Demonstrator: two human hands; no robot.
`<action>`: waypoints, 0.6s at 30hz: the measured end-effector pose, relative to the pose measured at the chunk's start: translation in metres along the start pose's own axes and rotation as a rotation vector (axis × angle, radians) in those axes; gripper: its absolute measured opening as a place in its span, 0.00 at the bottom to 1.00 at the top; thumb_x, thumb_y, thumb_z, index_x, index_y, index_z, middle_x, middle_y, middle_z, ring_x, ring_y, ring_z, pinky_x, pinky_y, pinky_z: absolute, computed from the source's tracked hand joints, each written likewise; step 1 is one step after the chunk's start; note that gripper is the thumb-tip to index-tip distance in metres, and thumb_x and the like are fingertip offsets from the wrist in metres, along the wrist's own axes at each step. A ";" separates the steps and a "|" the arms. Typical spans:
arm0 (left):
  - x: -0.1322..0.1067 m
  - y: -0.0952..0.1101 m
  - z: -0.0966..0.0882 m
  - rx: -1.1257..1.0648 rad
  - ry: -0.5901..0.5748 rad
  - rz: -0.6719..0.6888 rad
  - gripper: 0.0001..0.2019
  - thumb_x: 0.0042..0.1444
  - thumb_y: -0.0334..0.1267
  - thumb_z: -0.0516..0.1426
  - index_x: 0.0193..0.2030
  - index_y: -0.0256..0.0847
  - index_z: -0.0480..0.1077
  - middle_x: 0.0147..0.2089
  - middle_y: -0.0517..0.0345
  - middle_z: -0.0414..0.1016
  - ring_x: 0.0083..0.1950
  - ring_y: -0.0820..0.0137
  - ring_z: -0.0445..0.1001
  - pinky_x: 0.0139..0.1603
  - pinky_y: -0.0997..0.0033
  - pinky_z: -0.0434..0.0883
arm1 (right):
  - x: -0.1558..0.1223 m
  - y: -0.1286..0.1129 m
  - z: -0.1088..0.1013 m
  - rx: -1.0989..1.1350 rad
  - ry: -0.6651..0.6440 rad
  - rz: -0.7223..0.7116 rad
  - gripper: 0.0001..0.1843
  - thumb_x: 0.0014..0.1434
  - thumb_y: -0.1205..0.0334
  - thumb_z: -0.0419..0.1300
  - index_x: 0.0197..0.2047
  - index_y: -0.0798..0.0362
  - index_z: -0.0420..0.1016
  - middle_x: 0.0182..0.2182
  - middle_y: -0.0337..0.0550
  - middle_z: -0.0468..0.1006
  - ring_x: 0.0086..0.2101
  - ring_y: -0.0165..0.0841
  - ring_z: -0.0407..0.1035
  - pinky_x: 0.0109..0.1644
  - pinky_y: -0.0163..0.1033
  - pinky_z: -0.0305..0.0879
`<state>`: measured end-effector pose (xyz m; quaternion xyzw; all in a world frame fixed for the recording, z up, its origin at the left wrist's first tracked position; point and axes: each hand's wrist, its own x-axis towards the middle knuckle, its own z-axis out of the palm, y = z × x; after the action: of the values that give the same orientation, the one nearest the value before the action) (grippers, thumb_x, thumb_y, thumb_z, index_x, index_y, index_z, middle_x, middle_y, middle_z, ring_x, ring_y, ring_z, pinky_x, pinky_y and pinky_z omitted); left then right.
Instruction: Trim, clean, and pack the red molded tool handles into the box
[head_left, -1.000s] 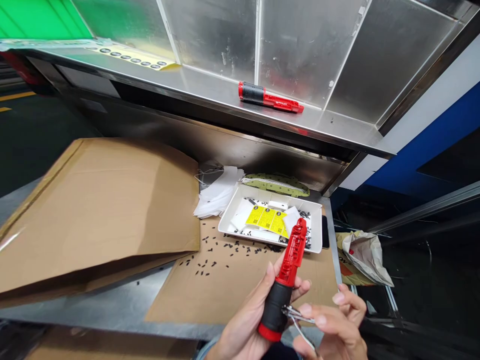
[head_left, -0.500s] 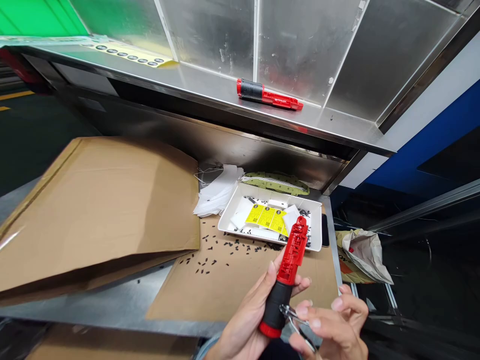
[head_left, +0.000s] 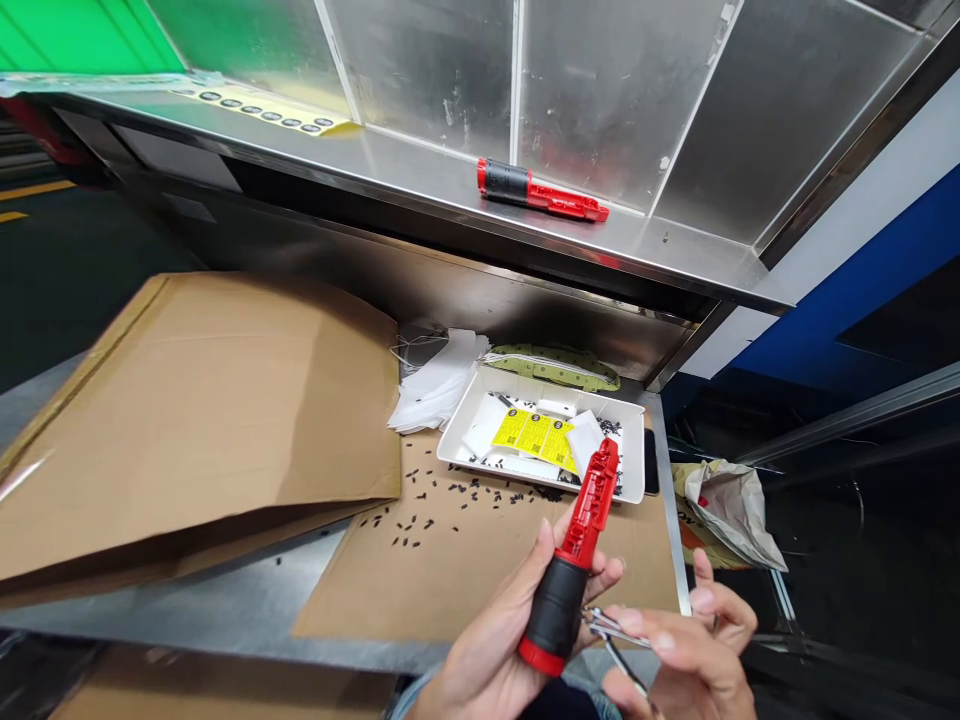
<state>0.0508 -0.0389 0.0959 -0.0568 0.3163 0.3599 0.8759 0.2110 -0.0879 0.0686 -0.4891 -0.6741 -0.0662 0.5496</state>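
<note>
My left hand point(head_left: 499, 640) is closed around a red and black plastic tool housing point(head_left: 559, 600). The black barrel lies in my palm and the red open-framed end points up and away. Pinched between the thumb and fingers of my right hand point(head_left: 694, 650) are small shiny metal nail clippers point(head_left: 616, 628). Their jaws are close beside the black barrel; whether they touch it I cannot tell. Beyond the housing's red tip is a white tray point(head_left: 634, 475) holding yellow labels point(head_left: 532, 435), white pieces and small black parts.
Small black bits point(head_left: 412, 525) lie scattered on a cardboard sheet point(head_left: 390, 600). A large cardboard box point(head_left: 225, 400) takes up the left side. A similar red and black housing point(head_left: 540, 190) lies on the metal shelf point(head_left: 375, 165). White papers point(head_left: 442, 385) sit left of the tray, a bag point(head_left: 731, 510) right.
My right hand has moved slightly right with the clippers, drawing their jaws back from the black barrel's face to its side. The housing has tilted and shifted slightly in my left hand.
</note>
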 end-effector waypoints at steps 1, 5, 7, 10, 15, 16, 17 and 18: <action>-0.001 0.000 0.001 0.006 0.021 0.008 0.20 0.63 0.47 0.54 0.59 0.41 0.69 0.36 0.50 0.82 0.42 0.66 0.81 0.37 0.71 0.75 | 0.003 0.000 0.000 -0.005 -0.038 -0.049 0.14 0.53 0.49 0.69 0.35 0.45 0.71 0.22 0.34 0.80 0.32 0.37 0.66 0.55 0.56 0.66; -0.004 0.001 0.004 -0.003 0.010 0.049 0.17 0.63 0.45 0.54 0.52 0.37 0.75 0.38 0.46 0.81 0.44 0.65 0.80 0.46 0.69 0.75 | 0.008 -0.014 0.011 -0.014 -0.019 -0.071 0.12 0.54 0.52 0.69 0.35 0.46 0.71 0.22 0.35 0.80 0.32 0.36 0.66 0.57 0.61 0.64; -0.004 0.000 0.005 -0.018 -0.009 0.052 0.17 0.62 0.44 0.55 0.51 0.38 0.76 0.39 0.45 0.81 0.45 0.63 0.79 0.47 0.67 0.74 | 0.007 -0.022 0.018 -0.010 0.056 0.003 0.10 0.58 0.53 0.67 0.35 0.47 0.71 0.22 0.35 0.80 0.32 0.36 0.66 0.58 0.62 0.62; -0.004 -0.001 0.005 -0.022 -0.004 0.047 0.17 0.59 0.45 0.58 0.51 0.40 0.77 0.40 0.45 0.80 0.47 0.61 0.78 0.46 0.65 0.75 | 0.004 -0.023 0.020 -0.016 0.075 -0.001 0.09 0.58 0.54 0.66 0.35 0.47 0.70 0.23 0.35 0.80 0.31 0.36 0.65 0.56 0.62 0.62; -0.007 -0.001 0.009 0.022 0.027 0.079 0.15 0.61 0.44 0.57 0.49 0.39 0.77 0.39 0.47 0.80 0.45 0.61 0.79 0.46 0.62 0.76 | 0.002 -0.007 0.010 -0.054 -0.063 -0.175 0.13 0.52 0.56 0.71 0.37 0.46 0.71 0.23 0.34 0.81 0.29 0.36 0.64 0.54 0.58 0.64; -0.008 -0.001 0.010 0.031 0.044 0.084 0.14 0.62 0.43 0.56 0.49 0.39 0.77 0.38 0.47 0.81 0.44 0.61 0.79 0.46 0.62 0.76 | 0.001 -0.005 0.009 -0.058 -0.067 -0.180 0.13 0.52 0.56 0.70 0.37 0.46 0.71 0.23 0.34 0.81 0.28 0.36 0.64 0.55 0.59 0.63; -0.009 -0.001 0.011 0.038 0.059 0.088 0.14 0.63 0.42 0.55 0.48 0.38 0.77 0.37 0.47 0.81 0.43 0.62 0.79 0.45 0.62 0.76 | 0.001 -0.005 0.008 -0.058 -0.069 -0.187 0.12 0.53 0.58 0.70 0.36 0.46 0.71 0.24 0.33 0.82 0.28 0.35 0.64 0.56 0.59 0.62; -0.009 -0.001 0.011 0.040 0.074 0.088 0.14 0.64 0.41 0.55 0.49 0.38 0.77 0.37 0.47 0.81 0.43 0.62 0.80 0.45 0.62 0.76 | 0.000 -0.006 0.008 -0.055 -0.071 -0.194 0.12 0.53 0.59 0.70 0.36 0.46 0.71 0.24 0.32 0.82 0.27 0.35 0.64 0.57 0.59 0.61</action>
<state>0.0525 -0.0416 0.1103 -0.0385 0.3577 0.3893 0.8480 0.2010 -0.0857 0.0681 -0.4384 -0.7353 -0.1202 0.5027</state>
